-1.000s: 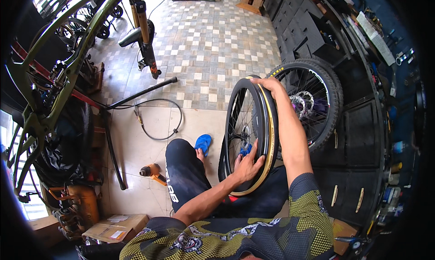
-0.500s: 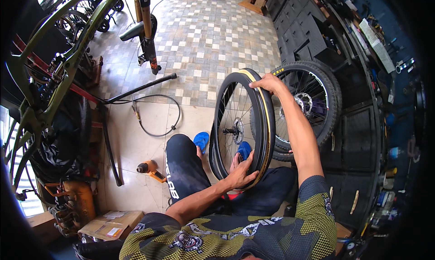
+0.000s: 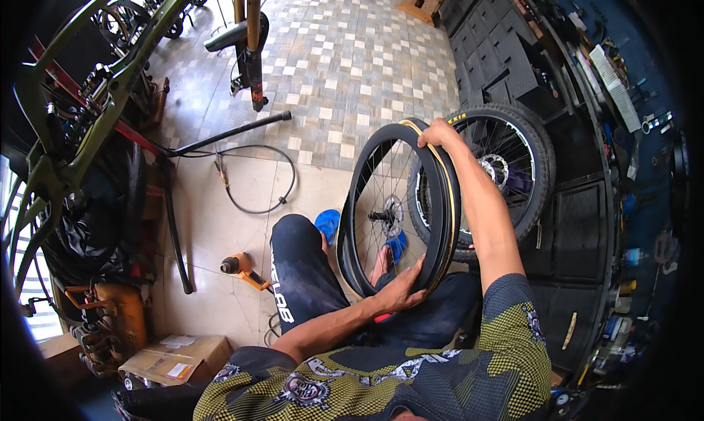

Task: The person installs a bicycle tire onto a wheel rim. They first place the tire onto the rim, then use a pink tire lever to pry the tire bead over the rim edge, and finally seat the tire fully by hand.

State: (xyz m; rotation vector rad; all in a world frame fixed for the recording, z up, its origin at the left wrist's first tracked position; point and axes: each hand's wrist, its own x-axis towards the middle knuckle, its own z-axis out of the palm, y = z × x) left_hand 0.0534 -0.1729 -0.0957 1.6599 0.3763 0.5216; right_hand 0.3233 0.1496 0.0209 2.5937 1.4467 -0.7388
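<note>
Wheel [image 3: 394,214] leaning over R thigh [image 3: 449,304]; we're gripping top w/ R hand [image 3: 438,133], curled tight, cupping bottom w/ L hand [image 3: 400,292], loosely curled; prob. seating tyre [image 3: 452,216], next needing even pressure.

Right hand [image 3: 438,133] grips the top of a black-rimmed, wire-spoked bicycle wheel [image 3: 438,212] and its tan-striped black tyre [image 3: 453,201]; left hand [image 3: 400,290] cups the lower edge. Orange pistol-shaped heat gun [image 3: 245,268] lies on beige tiled floor [image 3: 315,193]; looped black cable [image 3: 282,200] lies at that floor's far edge.
</note>
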